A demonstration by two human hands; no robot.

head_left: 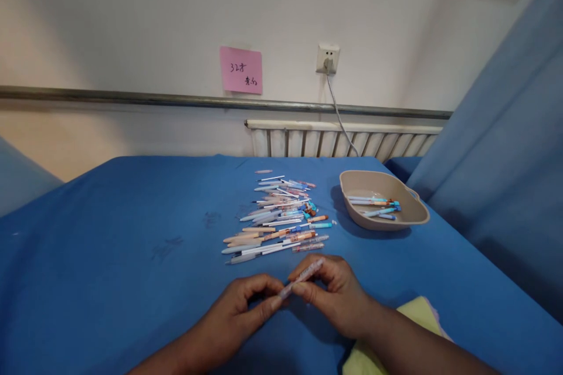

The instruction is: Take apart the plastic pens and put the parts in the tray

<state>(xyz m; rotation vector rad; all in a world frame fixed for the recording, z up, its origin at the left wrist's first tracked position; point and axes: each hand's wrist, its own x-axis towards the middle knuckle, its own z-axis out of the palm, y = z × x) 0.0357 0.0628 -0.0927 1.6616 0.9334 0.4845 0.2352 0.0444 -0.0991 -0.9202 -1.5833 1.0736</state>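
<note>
Just in front of me, both hands are closed on one slim, pinkish patterned pen barrel (310,269), which slants up to the right. My left hand (246,309) pinches its lower end between thumb and fingers. Further up, my right hand (336,292) grips it the same way, thumb on the near side. Beyond the hands lies a spread of pen parts (275,217): barrels, caps, white refills and pieces with small figures. A beige plastic basin (416,211) stands to the right, with several pens (373,202) in it, some with blue or brown tops.
A blue cloth (109,258) covers the table. Under my right forearm lies a folded yellow cloth (417,313). At the back are a radiator (303,139), a rail (176,99), a pink note (241,70) and a plugged-in socket (328,58). A blue curtain (497,111) hangs at right.
</note>
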